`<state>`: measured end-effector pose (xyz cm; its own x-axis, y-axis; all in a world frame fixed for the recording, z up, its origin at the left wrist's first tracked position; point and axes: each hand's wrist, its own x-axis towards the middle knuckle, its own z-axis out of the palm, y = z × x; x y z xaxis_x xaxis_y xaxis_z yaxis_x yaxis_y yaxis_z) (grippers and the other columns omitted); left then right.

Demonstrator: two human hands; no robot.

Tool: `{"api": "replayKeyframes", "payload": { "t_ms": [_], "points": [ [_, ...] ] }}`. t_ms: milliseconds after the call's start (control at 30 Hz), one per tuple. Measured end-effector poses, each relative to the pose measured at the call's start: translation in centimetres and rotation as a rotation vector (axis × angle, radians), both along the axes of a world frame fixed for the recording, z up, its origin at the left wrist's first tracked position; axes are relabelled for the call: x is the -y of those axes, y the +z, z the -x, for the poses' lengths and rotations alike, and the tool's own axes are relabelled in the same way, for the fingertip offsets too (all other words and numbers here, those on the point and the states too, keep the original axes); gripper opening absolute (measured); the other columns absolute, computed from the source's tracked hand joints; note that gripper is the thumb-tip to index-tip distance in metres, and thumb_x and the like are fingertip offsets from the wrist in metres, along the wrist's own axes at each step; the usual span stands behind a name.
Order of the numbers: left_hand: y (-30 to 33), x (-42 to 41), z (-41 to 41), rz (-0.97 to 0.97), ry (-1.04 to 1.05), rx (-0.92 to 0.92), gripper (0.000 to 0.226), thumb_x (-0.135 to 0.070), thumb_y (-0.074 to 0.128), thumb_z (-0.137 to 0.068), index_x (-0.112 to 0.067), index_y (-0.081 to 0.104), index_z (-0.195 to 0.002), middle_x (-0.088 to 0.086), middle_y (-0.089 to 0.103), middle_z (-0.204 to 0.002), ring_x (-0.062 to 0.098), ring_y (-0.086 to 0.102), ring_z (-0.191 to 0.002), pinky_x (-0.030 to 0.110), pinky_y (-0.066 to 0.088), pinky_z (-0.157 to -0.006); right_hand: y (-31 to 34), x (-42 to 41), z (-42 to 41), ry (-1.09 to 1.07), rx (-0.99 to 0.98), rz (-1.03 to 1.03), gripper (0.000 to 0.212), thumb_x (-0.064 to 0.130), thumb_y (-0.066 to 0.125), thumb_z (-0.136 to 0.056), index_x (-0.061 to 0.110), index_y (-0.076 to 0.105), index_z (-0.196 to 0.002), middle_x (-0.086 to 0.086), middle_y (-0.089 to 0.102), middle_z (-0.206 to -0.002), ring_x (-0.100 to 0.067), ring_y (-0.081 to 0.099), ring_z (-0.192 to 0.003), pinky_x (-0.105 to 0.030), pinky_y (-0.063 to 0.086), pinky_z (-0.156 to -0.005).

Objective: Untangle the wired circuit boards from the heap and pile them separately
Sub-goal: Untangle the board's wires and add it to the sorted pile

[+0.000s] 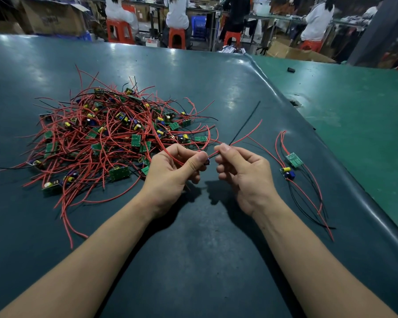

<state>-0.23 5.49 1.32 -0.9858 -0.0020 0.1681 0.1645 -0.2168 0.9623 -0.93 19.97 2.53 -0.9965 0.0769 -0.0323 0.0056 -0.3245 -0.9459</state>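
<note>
A tangled heap (106,136) of small green circuit boards with red and black wires lies on the dark green table at centre left. My left hand (172,173) pinches a small board, mostly hidden between thumb and fingers, with red wires trailing back into the heap. Just to its right, my right hand (241,173) pinches that board's red and black wires (246,131), which stick up and to the right. Two separated boards (290,166) lie side by side at the right, their wires stretching toward me.
The table mat (205,249) ends in a raised rounded edge on the right, beside a lighter green table (354,106) holding a small black part (291,70). Beyond the far edge, several people sit on orange stools among cardboard boxes.
</note>
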Motion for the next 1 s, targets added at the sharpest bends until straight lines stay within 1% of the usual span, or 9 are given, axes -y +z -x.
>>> {"api": "replayKeyframes", "payload": {
  "t_ms": [100,233,433,567,667,733,867,933,1000],
  "points": [
    [0.1,-0.1,-0.1,-0.030,0.021,-0.005,0.017,-0.019,0.071,-0.074,-0.006,0.061,-0.079,0.004,0.069,-0.066,0.009,0.058,-0.052,0.018,0.050,-0.052,0.1,-0.3,0.3,-0.094,0.017,0.053,0.024,0.014,0.065,-0.092,0.011,0.074,-0.070,0.001,0.062,-0.059,-0.005,0.050,-0.046,-0.015,0.038,-0.040],
    [0.2,-0.1,-0.1,-0.013,0.035,-0.022,0.014,-0.014,0.070,-0.079,-0.003,0.061,-0.080,0.005,0.070,-0.068,0.011,0.059,-0.054,0.020,0.051,-0.053,0.5,-1.3,0.6,-0.171,0.058,0.206,0.022,0.014,0.061,-0.094,0.007,0.070,-0.076,0.003,0.060,-0.057,-0.004,0.048,-0.044,-0.014,0.036,-0.039],
    [0.1,0.0,-0.1,-0.019,0.004,-0.031,0.018,-0.020,0.071,-0.074,-0.005,0.062,-0.079,0.006,0.071,-0.070,0.013,0.058,-0.055,0.022,0.051,-0.054,0.8,-2.0,0.8,-0.070,0.198,0.423,0.028,0.018,0.052,-0.098,0.007,0.061,-0.074,0.004,0.047,-0.053,-0.003,0.038,-0.039,-0.013,0.026,-0.032],
    [-0.1,0.2,-0.1,-0.018,-0.030,-0.030,0.016,-0.021,0.074,-0.074,-0.009,0.063,-0.075,0.010,0.071,-0.072,0.015,0.056,-0.054,0.023,0.050,-0.054,0.7,-2.0,1.0,-0.136,0.177,0.382,0.025,0.018,0.055,-0.097,0.006,0.064,-0.075,0.003,0.051,-0.055,-0.003,0.041,-0.041,-0.012,0.028,-0.035],
    [-0.1,0.4,0.0,-0.045,-0.019,-0.020,0.017,-0.020,0.074,-0.073,-0.008,0.062,-0.075,0.007,0.071,-0.070,0.013,0.057,-0.053,0.022,0.050,-0.052,0.8,-2.3,1.2,-0.205,0.142,0.373,0.023,0.017,0.056,-0.097,0.006,0.064,-0.078,0.004,0.051,-0.055,-0.002,0.042,-0.041,-0.012,0.029,-0.036],
    [-0.1,0.4,0.0,-0.046,-0.030,-0.015,0.017,-0.020,0.074,-0.073,-0.008,0.063,-0.075,0.007,0.071,-0.070,0.013,0.058,-0.054,0.022,0.050,-0.053,0.9,-2.7,1.2,-0.172,0.165,0.442,0.026,0.016,0.053,-0.098,0.008,0.060,-0.073,0.006,0.044,-0.051,-0.002,0.037,-0.038,-0.012,0.026,-0.033],
    [0.0,0.4,-0.2,-0.048,-0.106,-0.016,0.015,-0.019,0.074,-0.072,-0.009,0.063,-0.074,0.008,0.070,-0.069,0.014,0.058,-0.055,0.022,0.048,-0.052,1.2,-3.2,1.0,0.014,0.283,0.658,0.046,0.017,0.048,-0.096,0.014,0.053,-0.050,0.009,0.035,-0.044,-0.003,0.028,-0.031,-0.012,0.019,-0.026],
    [0.1,0.5,-0.3,-0.074,-0.150,-0.016,0.013,-0.018,0.073,-0.072,-0.010,0.063,-0.071,0.008,0.069,-0.068,0.013,0.058,-0.053,0.021,0.048,-0.051,1.1,-3.2,1.1,0.035,0.292,0.686,0.047,0.019,0.049,-0.097,0.014,0.053,-0.050,0.008,0.036,-0.045,-0.002,0.029,-0.031,-0.012,0.019,-0.026],
    [0.2,0.5,-0.2,-0.117,-0.136,-0.011,0.014,-0.017,0.073,-0.071,-0.009,0.062,-0.072,0.008,0.069,-0.069,0.014,0.060,-0.055,0.021,0.049,-0.051,0.9,-2.9,1.2,-0.013,0.255,0.649,0.042,0.026,0.052,-0.099,0.012,0.058,-0.060,0.006,0.042,-0.049,-0.003,0.036,-0.036,-0.012,0.025,-0.030]
  ]
}}
